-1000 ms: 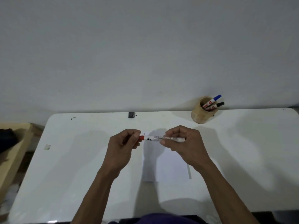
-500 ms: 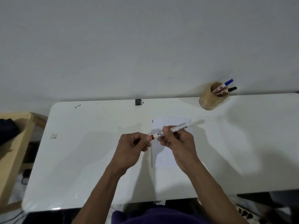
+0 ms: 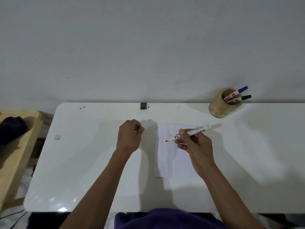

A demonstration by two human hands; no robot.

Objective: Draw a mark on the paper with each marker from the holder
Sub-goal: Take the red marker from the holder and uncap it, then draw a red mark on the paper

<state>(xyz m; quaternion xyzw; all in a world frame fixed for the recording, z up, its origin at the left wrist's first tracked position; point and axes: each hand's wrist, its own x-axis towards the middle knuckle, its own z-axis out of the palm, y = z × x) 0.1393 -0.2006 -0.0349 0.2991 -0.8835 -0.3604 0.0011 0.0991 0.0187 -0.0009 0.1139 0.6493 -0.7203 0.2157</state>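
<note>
My right hand [image 3: 195, 142] holds a white marker [image 3: 197, 130] with its red tip bare, pointing left just above the white paper [image 3: 166, 156]. The paper lies on the white table [image 3: 85, 162] and carries a short dark mark at its top left corner. My left hand [image 3: 129, 136] is closed to the left of the paper; the red cap is hidden inside it, if it is there. A wooden holder [image 3: 221, 108] at the back right holds a blue-capped marker [image 3: 237, 92] and a black-capped marker [image 3: 239, 99].
A small black object [image 3: 143, 105] sits at the table's back edge by the wall. A scrap of tape [image 3: 57, 137] lies near the left edge. A wooden shelf [image 3: 18, 156] with a dark item [image 3: 11, 129] stands to the left.
The hands have pulled apart and the red cap has come off the marker. My right hand moved right over the paper with the bare tip showing; the left hand drew away closed.
</note>
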